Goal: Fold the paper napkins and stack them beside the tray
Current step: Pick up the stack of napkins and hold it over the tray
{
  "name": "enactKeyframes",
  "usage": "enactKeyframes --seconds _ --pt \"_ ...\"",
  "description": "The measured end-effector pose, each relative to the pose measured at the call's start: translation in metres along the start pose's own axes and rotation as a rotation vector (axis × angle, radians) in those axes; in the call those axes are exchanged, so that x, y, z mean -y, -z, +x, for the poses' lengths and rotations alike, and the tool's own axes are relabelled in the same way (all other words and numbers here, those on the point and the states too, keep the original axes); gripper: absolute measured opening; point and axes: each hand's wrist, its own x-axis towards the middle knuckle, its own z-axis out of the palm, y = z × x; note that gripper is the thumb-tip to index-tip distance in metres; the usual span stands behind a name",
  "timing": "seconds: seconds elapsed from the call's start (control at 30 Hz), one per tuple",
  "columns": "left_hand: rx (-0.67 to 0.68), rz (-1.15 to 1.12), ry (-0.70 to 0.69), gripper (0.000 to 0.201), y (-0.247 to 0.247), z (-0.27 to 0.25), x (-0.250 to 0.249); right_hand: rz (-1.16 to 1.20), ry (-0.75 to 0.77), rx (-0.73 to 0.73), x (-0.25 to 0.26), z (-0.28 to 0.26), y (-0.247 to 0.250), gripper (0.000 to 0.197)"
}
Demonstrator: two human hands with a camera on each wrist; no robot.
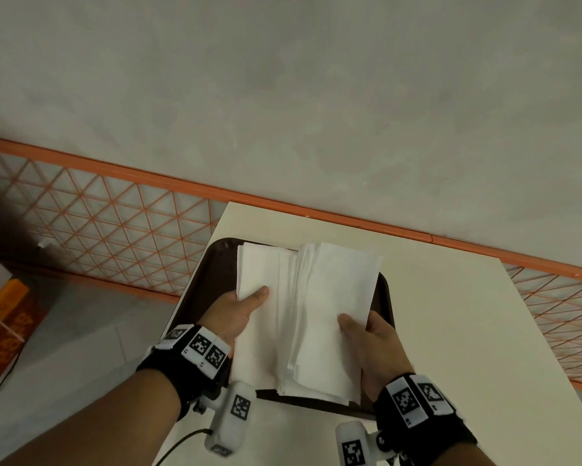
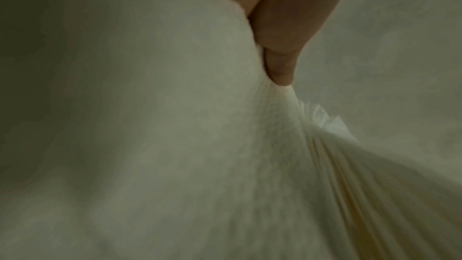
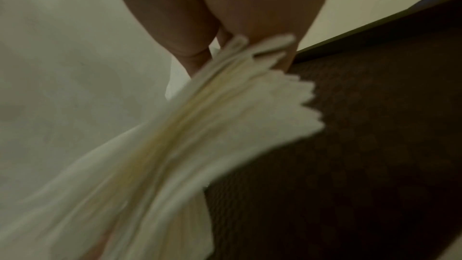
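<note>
A thick bundle of white paper napkins (image 1: 303, 314) is held above the dark brown tray (image 1: 385, 297), spread apart down its middle like a book. My left hand (image 1: 242, 306) grips the left half, thumb on top. My right hand (image 1: 360, 331) grips the right half, thumb on top and fingers beneath. In the left wrist view a thumb (image 2: 282, 62) presses on the napkins (image 2: 175, 145). In the right wrist view the fanned napkin edges (image 3: 225, 116) sit between my fingers (image 3: 180, 37) over the tray (image 3: 362, 145).
The tray lies on a cream table (image 1: 450, 331) with bare surface to its right. Behind runs an orange rail (image 1: 114, 169) with a lattice panel (image 1: 98, 223). An orange object (image 1: 7, 317) lies on the floor at left.
</note>
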Motion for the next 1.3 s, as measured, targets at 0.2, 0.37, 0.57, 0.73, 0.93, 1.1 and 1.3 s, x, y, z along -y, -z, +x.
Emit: enactKeyframes --seconds 0.2,0.37,0.57,0.73,0.93,1.1,1.3 --pt "-0.031 0.212 0.023 0.056 0.023 0.043 -0.007 -0.092 -0.025 -0.122 0.002 0.035 0.023 0.022" --pt "-0.184 0.748 0.022 0.051 0.034 0.068 -0.012 -0.541 -0.062 -0.157 -0.003 0.062 0.018 0.033" --pt "-0.398 1.239 0.029 0.110 0.009 0.062 -0.009 -0.987 -0.211 -0.221 -0.008 0.066 -0.016 0.113" --pt "-0.370 1.362 0.102 0.140 -0.011 0.077 0.011 -1.215 -0.237 -0.192 -0.005 0.074 -0.037 0.136" --pt "-0.355 1.473 0.121 0.132 -0.018 0.084 0.012 -1.317 -0.237 -0.146 -0.015 0.077 -0.050 0.131" --pt "-0.362 1.428 0.102 0.121 -0.016 0.077 0.007 -1.318 -0.202 -0.205 -0.022 0.079 -0.054 0.119" --pt "-0.375 1.424 0.086 0.116 -0.017 0.073 0.009 -1.277 -0.158 -0.214 -0.029 0.073 -0.052 0.115"
